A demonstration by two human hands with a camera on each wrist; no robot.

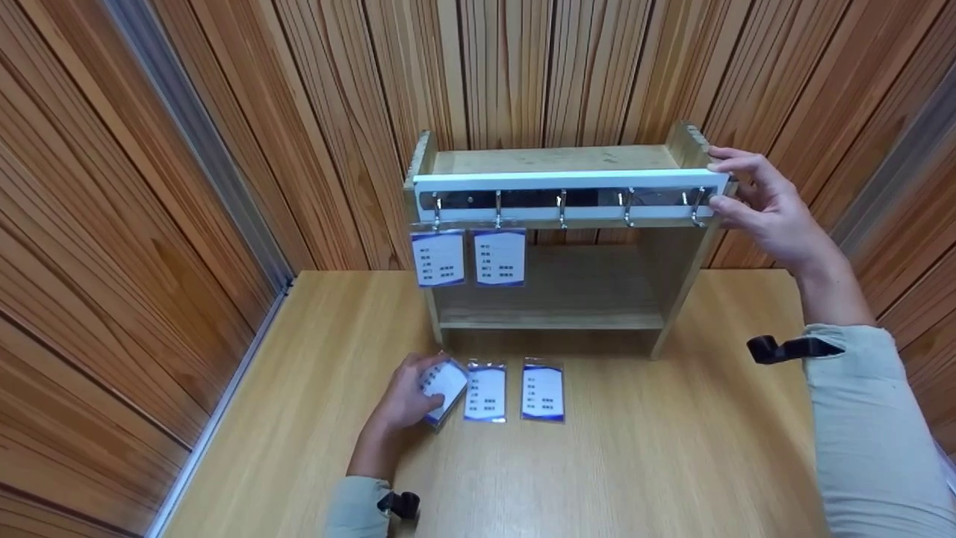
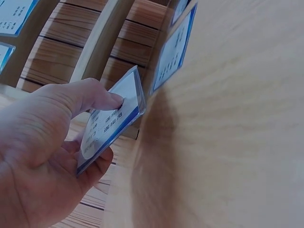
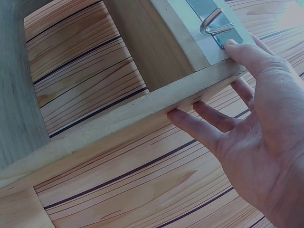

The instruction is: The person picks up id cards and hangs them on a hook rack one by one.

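My left hand (image 1: 407,396) pinches a clear-sleeved badge card (image 2: 111,118) between thumb and fingers, lifted over the table and tilted. To its right, two similar badge cards, the nearer one (image 1: 485,394) and the farther one (image 1: 543,392), lie flat on the table. My right hand (image 1: 773,213) grips the right end of the wooden rack (image 1: 691,276), thumb on the white hook rail (image 1: 571,181) and fingers along the side board. Two badge cards, one at the far left (image 1: 438,259) and one beside it (image 1: 499,258), hang from the leftmost hooks.
Three metal hooks, among them the middle one (image 1: 562,209), carry no card. The rack stands on the wooden table (image 1: 597,478) near the panelled wall (image 1: 508,75). A second panelled wall (image 1: 112,187) closes off the left side. Black straps (image 1: 792,349) are on both wrists.
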